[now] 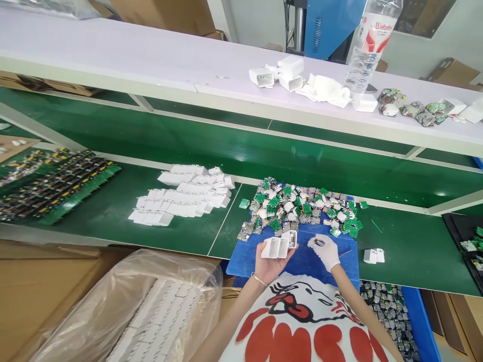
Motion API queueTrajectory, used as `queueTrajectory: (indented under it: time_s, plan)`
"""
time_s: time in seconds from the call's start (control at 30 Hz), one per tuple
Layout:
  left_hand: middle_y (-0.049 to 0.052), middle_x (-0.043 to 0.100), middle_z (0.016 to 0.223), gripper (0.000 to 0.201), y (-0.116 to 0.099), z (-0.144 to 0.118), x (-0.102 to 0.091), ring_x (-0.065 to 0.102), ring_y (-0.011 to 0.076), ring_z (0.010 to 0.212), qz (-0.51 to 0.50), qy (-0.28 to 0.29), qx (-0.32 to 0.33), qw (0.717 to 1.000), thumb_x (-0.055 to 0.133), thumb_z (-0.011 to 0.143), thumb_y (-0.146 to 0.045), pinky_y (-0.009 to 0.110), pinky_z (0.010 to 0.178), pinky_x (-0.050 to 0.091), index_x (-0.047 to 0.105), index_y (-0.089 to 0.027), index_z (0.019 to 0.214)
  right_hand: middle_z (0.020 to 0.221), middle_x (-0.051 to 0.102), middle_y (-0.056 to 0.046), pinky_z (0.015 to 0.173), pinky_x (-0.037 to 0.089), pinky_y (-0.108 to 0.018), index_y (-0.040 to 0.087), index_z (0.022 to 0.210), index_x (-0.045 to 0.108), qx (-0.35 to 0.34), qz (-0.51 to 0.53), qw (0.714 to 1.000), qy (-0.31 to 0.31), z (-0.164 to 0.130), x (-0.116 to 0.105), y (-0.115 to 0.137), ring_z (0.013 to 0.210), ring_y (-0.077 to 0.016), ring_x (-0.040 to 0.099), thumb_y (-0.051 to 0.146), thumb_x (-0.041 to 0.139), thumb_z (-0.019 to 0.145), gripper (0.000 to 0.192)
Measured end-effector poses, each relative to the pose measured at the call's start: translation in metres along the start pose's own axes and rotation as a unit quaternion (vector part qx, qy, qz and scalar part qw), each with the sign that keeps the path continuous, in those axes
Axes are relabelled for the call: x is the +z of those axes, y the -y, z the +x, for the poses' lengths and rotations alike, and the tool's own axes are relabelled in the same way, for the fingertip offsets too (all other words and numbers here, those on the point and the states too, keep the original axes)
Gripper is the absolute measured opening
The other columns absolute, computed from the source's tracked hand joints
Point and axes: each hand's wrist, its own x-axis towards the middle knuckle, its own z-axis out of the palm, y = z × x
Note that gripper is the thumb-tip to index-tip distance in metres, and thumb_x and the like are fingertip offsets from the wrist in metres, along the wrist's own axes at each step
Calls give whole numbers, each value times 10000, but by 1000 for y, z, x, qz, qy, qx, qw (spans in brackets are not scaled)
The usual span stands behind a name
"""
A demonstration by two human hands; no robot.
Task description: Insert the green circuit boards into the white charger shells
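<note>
My left hand (268, 267) is closed around a short row of white plastic housings (277, 248), their open ends facing up. The rightmost housing has small parts showing inside it. In a white glove, my right hand (326, 252) is pinched over the blue mat (302, 261), a little to the right of the housings and apart from them. What its fingertips hold is too small to make out. A thin dark tool (344, 253) lies beside the glove. Just beyond both hands spreads a pile of small circuit boards (307, 207), green and grey.
Rows of white housings (184, 198) lie left on the green bench (199, 236). Long board panels (64, 186) are farther left. Two housings (373, 256) stand right. A water bottle (372, 48) stands on the shelf (151, 65). Below are a plastic-lined box (204, 286) and blue bin (418, 317).
</note>
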Motion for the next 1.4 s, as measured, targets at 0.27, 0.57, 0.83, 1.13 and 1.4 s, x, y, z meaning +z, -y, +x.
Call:
queueTrajectory:
  time_s: [0.27, 0.57, 0.83, 1.13, 1.4]
  plan:
    - [77, 735, 936, 265, 2, 0, 2, 662, 264, 939, 23, 17, -1, 1000, 583, 691, -312, 398, 888, 488, 682, -148, 873, 1138, 597, -105, 894, 529, -397, 233, 1005, 598, -221, 145, 965, 4, -55, -14, 102, 1078, -233, 578, 259, 715, 713, 315]
    - [71, 730, 815, 281, 5, -4, 6, 669, 235, 749, 21, 25, -1, 999, 594, 680, -333, 335, 700, 506, 682, -124, 846, 983, 674, -62, 773, 564, -314, 239, 975, 608, -347, 7, 937, 47, -68, -4, 128, 909, -194, 655, 210, 674, 734, 252]
    - [61, 716, 760, 293, 6, -4, 8, 668, 259, 719, 29, 18, 0, 999, 607, 659, -354, 371, 701, 501, 675, -130, 834, 969, 689, -68, 731, 589, -288, 220, 1012, 601, -342, -8, 939, 26, -73, -3, 128, 868, -194, 675, 207, 678, 750, 274]
    - [76, 719, 801, 306, 7, -2, 14, 667, 241, 759, 35, 0, -2, 999, 600, 698, -347, 339, 692, 508, 671, -114, 882, 999, 667, -74, 790, 577, -291, 216, 1037, 595, -404, -40, 913, 28, -64, -7, 135, 918, -178, 654, 184, 632, 798, 244]
    - [92, 724, 841, 278, 12, -2, 21, 668, 227, 766, 35, -6, -8, 999, 599, 742, -328, 325, 698, 512, 671, -110, 898, 994, 679, -77, 815, 571, -300, 212, 1006, 661, -372, -81, 924, 26, -58, -8, 136, 919, -182, 653, 224, 611, 817, 196]
